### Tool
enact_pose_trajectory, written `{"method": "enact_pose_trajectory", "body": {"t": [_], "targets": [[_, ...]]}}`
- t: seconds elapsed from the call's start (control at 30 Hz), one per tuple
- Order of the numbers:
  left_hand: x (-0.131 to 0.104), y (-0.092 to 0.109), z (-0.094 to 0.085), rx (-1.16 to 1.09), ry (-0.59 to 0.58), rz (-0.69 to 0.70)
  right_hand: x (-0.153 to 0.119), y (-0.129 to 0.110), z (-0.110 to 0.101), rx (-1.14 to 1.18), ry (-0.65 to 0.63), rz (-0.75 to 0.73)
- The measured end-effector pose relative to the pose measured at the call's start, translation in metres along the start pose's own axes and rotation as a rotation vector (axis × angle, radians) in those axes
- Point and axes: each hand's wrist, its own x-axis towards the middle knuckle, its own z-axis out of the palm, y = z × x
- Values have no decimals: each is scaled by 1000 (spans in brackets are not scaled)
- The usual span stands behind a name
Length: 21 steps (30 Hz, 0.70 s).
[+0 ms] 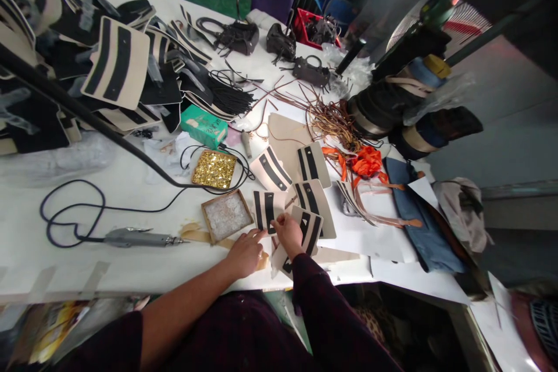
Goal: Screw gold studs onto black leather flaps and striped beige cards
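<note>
On the table in front of me lies a cream panel with black stripes (264,207). My left hand (246,252) rests at its lower left edge, fingers stretched out with the tips by the panel. My right hand (289,235) is closed in a pinch over the panel's lower right part; whatever is between the fingertips is hidden. Around them lie more striped panels: one (271,168) behind, one (310,197) to the right and one (311,226) partly under my right hand. Left of the hands are a shallow box of clear small pieces (225,215) and a box of gold-coloured fasteners (213,170).
A grey electric screwdriver (139,238) with a looping cord lies left. A green box (204,126) stands behind, beside a heap of striped panels (117,64). Black bags (239,38), brown cords (326,116), orange ribbon (367,161) and a blue bag (425,226) fill the back and right.
</note>
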Motion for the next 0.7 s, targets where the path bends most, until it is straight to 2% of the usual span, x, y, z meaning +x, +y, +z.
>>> {"method": "enact_pose_trajectory", "body": {"t": [0.17,0.33,0.4,0.53,0.7], "targets": [[-3,4,-7,-174,68,-110,-19,-11,-20,101,18,-72],[-13,13,-26,-375,148,-195,-56,-8,-47,367,-219,-218],[-15,16,-34,-430,176,-204,-69,-6,-51,416,-262,-285],[-16,20,-43,-484,194,-195,-83,-12,-54,364,-213,-358],[-15,28,-52,-465,187,-136,-87,-28,-63,197,-111,-491]]}}
